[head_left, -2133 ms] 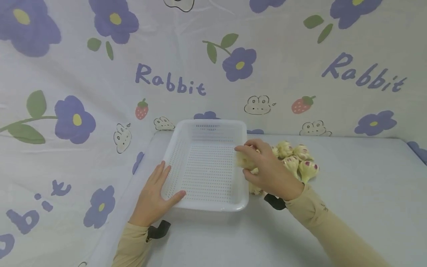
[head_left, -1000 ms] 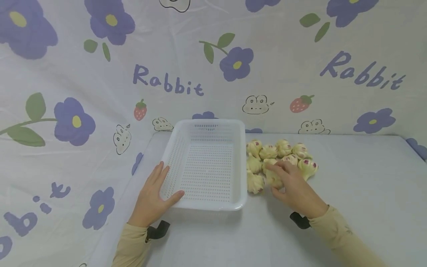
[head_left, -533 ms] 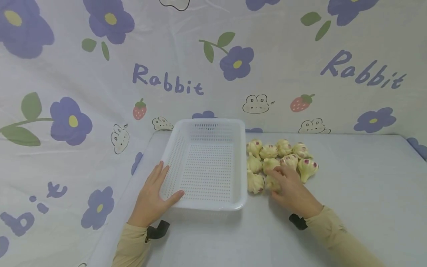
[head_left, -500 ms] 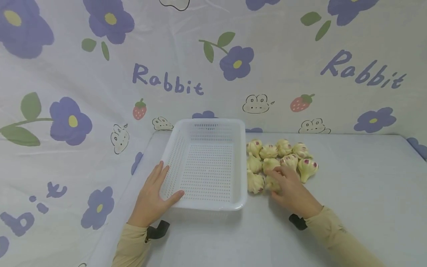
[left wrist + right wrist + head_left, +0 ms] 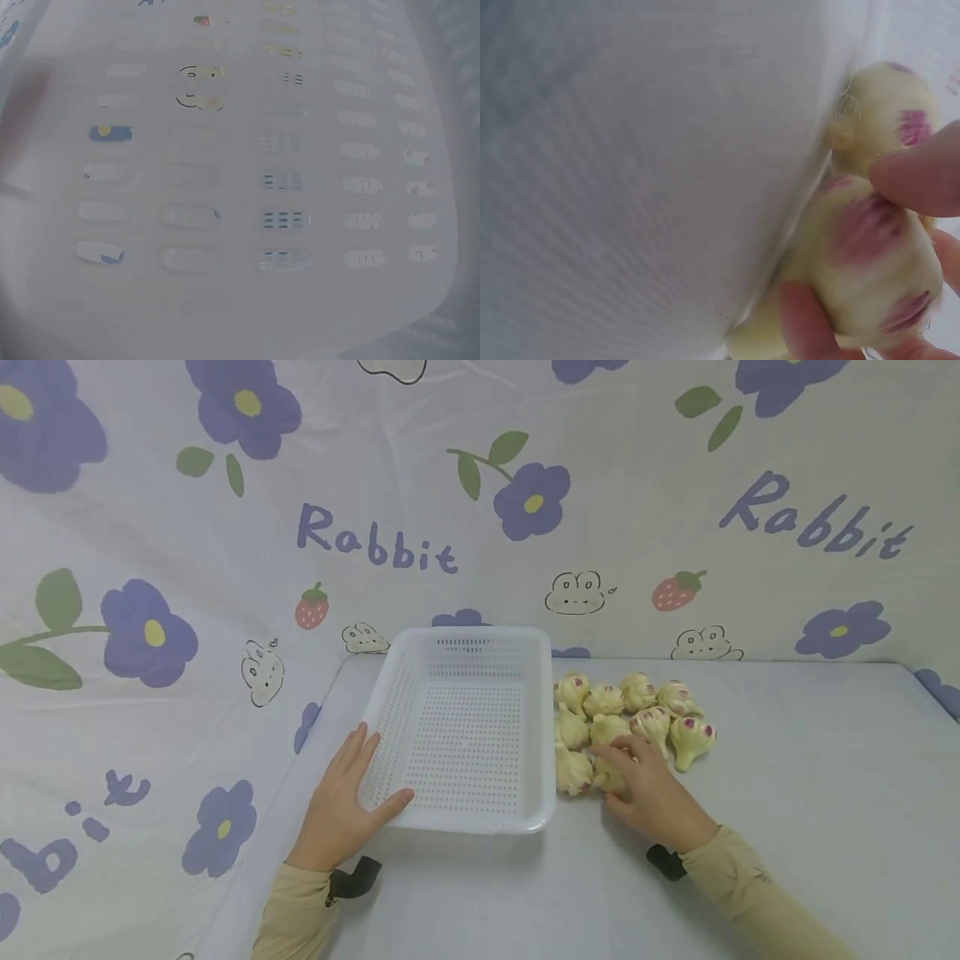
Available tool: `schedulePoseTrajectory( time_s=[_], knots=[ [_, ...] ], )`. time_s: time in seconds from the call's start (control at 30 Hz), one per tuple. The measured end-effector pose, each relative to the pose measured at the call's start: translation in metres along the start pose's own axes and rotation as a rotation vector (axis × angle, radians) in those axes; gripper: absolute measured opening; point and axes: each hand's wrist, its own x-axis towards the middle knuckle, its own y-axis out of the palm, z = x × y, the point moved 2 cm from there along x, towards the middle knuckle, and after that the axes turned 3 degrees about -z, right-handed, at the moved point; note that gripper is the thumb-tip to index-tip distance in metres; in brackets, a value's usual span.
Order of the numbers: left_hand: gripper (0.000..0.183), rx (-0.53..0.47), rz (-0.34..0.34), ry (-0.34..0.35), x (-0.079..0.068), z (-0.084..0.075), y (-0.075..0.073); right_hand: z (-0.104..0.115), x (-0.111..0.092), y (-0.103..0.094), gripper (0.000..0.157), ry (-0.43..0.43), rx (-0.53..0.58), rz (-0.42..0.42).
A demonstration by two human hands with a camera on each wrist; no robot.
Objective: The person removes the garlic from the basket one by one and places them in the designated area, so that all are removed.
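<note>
In the head view my left hand (image 5: 345, 810) rests on the near left corner of a white perforated basket (image 5: 542, 760), fingers straight along the left rim and thumb across the front rim. The left wrist view shows the basket's slotted wall (image 5: 232, 300) up close, with a blurred finger at the left edge. My right hand (image 5: 652, 789) holds a pale garlic bulb (image 5: 609, 775) at the front of a cluster, right of the basket. In the right wrist view thumb and fingers curl round this purple-marked garlic bulb (image 5: 874, 262); another garlic bulb (image 5: 889, 112) sits just beyond.
Several garlic bulbs (image 5: 639, 692) lie close together on the white table (image 5: 810, 777), some right against the basket's right side. Behind the table hangs a white cloth (image 5: 637, 510) printed with purple flowers and rabbits. No bulbs show inside the basket.
My right hand has carried a garlic bulb from the basket's right rim to the front of the cluster, then shifted slightly left with it. The left hand has stayed at the basket corner.
</note>
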Motion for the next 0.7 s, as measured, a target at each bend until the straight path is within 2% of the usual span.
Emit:
schedulePoseTrajectory(
  time_s=[0.5, 0.7],
  knots=[
    [0.091, 0.006, -0.005, 0.008, -0.0009, 0.0006, 0.0012, 0.0029, 0.0, -0.0037, 0.064, -0.02, -0.028, -0.042],
    [0.091, 0.01, 0.001, 0.006, -0.0009, 0.0001, 0.0013, 0.0049, -0.0005, -0.008, 0.063, 0.005, -0.025, -0.025]
  ],
)
